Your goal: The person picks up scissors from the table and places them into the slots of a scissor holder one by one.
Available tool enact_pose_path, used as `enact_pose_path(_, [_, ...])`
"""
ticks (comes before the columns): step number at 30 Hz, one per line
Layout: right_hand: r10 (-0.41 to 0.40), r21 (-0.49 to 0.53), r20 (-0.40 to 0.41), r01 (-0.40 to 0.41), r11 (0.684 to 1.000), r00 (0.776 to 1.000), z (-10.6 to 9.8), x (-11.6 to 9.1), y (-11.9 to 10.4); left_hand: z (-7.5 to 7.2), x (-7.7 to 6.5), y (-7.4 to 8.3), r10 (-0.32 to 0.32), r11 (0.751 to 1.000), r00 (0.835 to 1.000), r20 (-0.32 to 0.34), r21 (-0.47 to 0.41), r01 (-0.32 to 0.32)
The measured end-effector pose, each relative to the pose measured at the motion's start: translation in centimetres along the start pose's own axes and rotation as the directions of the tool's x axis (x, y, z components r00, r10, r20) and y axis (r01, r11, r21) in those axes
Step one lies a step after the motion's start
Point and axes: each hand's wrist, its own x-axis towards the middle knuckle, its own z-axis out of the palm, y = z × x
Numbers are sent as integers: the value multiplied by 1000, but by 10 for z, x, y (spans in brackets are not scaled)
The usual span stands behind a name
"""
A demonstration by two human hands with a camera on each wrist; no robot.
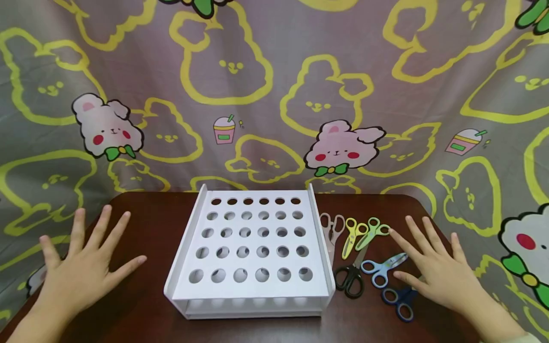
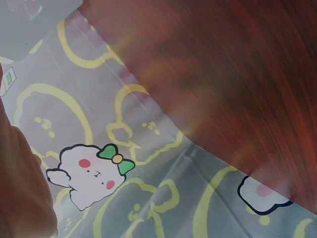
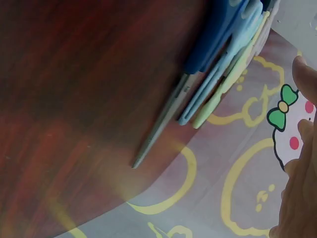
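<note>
My left hand [image 1: 83,267] is held out over the left side of the table with fingers spread and nothing in it. On the right, my right hand [image 1: 443,274] also has its fingers straight and apart, holding nothing; it overlaps the blades of the dark blue scissors [image 1: 399,297]. Close by its thumb and index finger lie light blue scissors [image 1: 381,270] and green scissors [image 1: 372,232]. Yellow scissors [image 1: 352,236], black-handled scissors [image 1: 351,276] and pale pinkish scissors [image 1: 331,231] lie nearer the rack. In the right wrist view, the dark blue scissors' metal blades [image 3: 161,119] show bare.
A white rack [image 1: 253,240] with rows of round holes stands mid-table, its top sloping between two raised side panels. The dark brown table [image 1: 146,214] has rounded back corners. A grey curtain [image 1: 274,95] with yellow bear outlines hangs behind and around it.
</note>
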Motion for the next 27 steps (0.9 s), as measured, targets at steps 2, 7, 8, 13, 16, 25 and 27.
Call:
enact_pose_path(2, [-10, 7, 1, 10, 1000, 1000, 2, -3, -1, -2, -1, 3, 3, 1000, 1000, -4, -8, -3])
enact_pose_path(7, [-44, 26, 5, 44, 999, 999, 9, -9, -1, -9, -4, 11, 18, 1000, 999, -29, -14, -18])
enact_pose_path(8, [-54, 31, 7, 54, 998, 998, 10, -10, -1, -11, -4, 12, 21, 1000, 999, -35, -15, -22])
enact_pose_path(13, [-99, 60, 21, 98, 993, 995, 13, -17, -1, -17, -6, 20, 44, 999, 997, -58, -28, -46])
enact_pose_path(16, [-129, 68, 23, 127, 990, 991, 15, -22, -2, -19, -7, 25, 67, 997, 995, -71, -40, -70])
enact_pose_path(25, [-179, 104, 24, 175, 979, 984, 20, -35, 1, -25, -9, 39, 142, 979, 985, -102, -133, -155])
enact_pose_path(27, [-176, 120, 34, 171, 978, 984, 23, -38, 2, -26, -10, 43, 154, 971, 982, -108, -168, -171])
